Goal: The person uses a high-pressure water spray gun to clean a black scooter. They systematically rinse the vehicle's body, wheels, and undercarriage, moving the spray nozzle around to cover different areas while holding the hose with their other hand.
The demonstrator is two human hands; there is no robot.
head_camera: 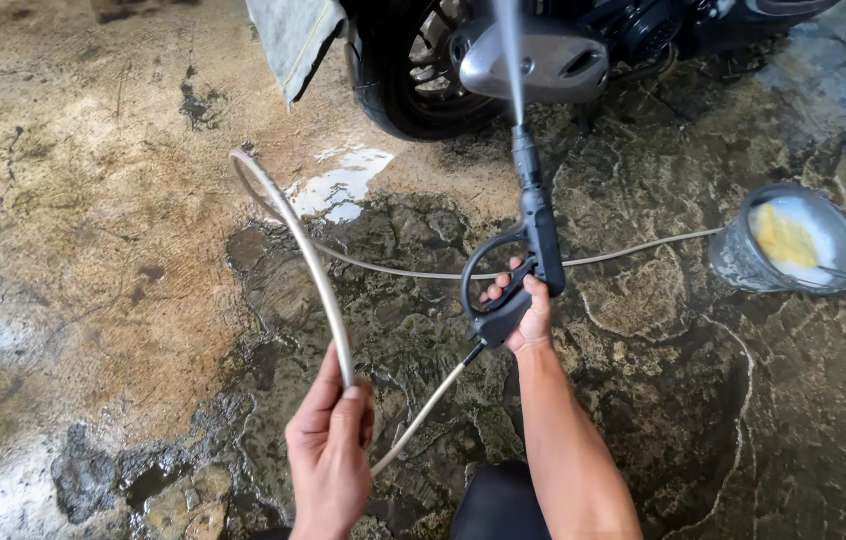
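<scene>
The black spray gun sits in my right hand, fingers wrapped tight round its grip and trigger guard, arm stretched forward from the lower edge of the view with the wrist nearly straight. Its nozzle points up and away from me, and a thin jet of water runs from the tip onto the grey exhaust cover of the motorcycle, just beside the rear wheel. My left hand is lower and nearer to me, palm turned in, closed round the pale hose, which arcs up and left from my fist, loops over the wet floor and comes back under the gun's handle. A thinner line lies across the floor behind the gun. To the right stands a metal bucket with suds and what may be a yellow sponge; I cannot tell for sure. A grey cloth hangs at the top, left of the wheel.
</scene>
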